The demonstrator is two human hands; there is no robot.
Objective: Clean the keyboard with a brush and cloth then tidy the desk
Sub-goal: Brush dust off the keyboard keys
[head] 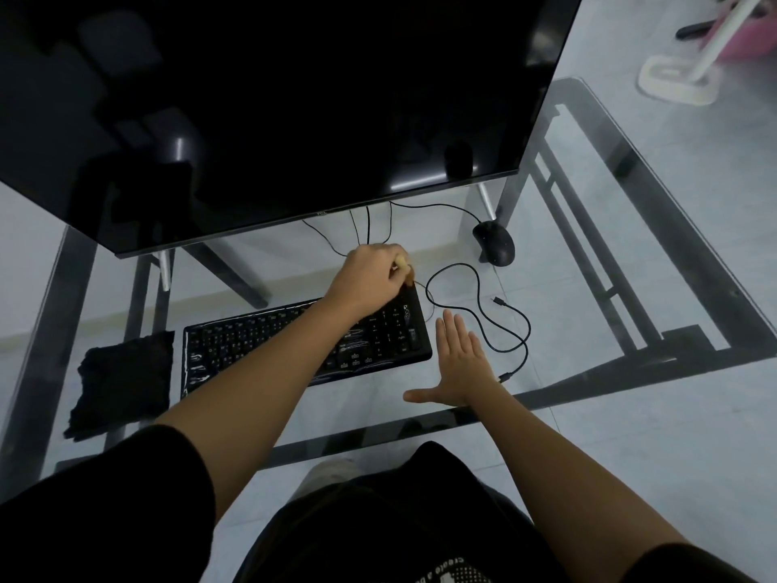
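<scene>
While the left arm is stretched diagonally across the black keyboard [252,342], the left hand [370,275] is curled around a small brush [403,265], of which only the pale handle end and some brownish bristles are seen. The bristles are placed at the far right corner of the keyboard. The right hand [460,363] is held flat, palm down, over the glass counter [588,288], just beside the right edge of the keyboard. Whether it touches the glass cannot be told. Its fingers are kept straight and together, the thumb is spread out to the left, and nothing is held by it. A black cloth [122,380] is laid on the counter just left of the keyboard, apart from both hands. A loose black cable [506,376] is curled near the right hand, and a black mouse [494,241] is seen farther back, below the dark monitor [294,98].
</scene>
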